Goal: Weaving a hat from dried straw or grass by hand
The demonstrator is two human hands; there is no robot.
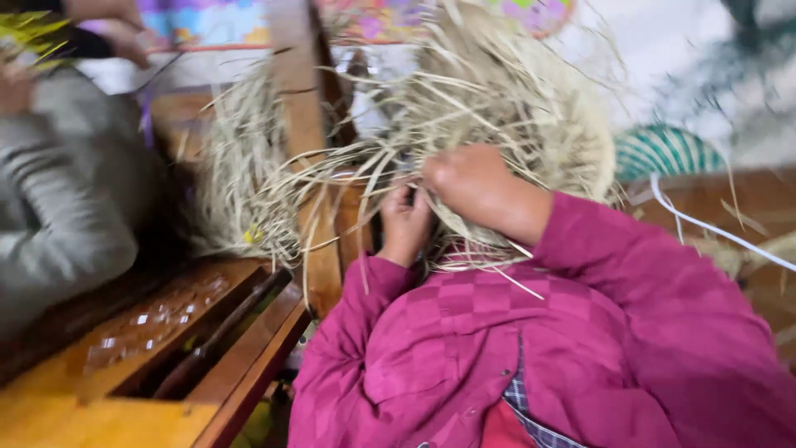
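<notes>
Both hands in the straw

Left hand [404, 222] and right hand [474, 189] side by side, both gripping loose strands of the half-woven straw piece [506, 108] held up before the chest. Magenta sleeves [630, 274] below. Wooden frame [303, 108] just left of straw. Green striped basket [663, 151] right. Another person's grey sleeve [58, 216] far left. View blurred.

Soft, even daylight fills the scene, brightest on the pale wall [663, 41] at the top right, and it throws no hard shadows or glare. Motion blur smears the whole picture, worst at the upper right corner and along the left edge, where the grey sleeve [58, 216] turns soft. The straw strands [497, 91] streak together, and the wooden desk [91, 406] shows dull reflections.
</notes>
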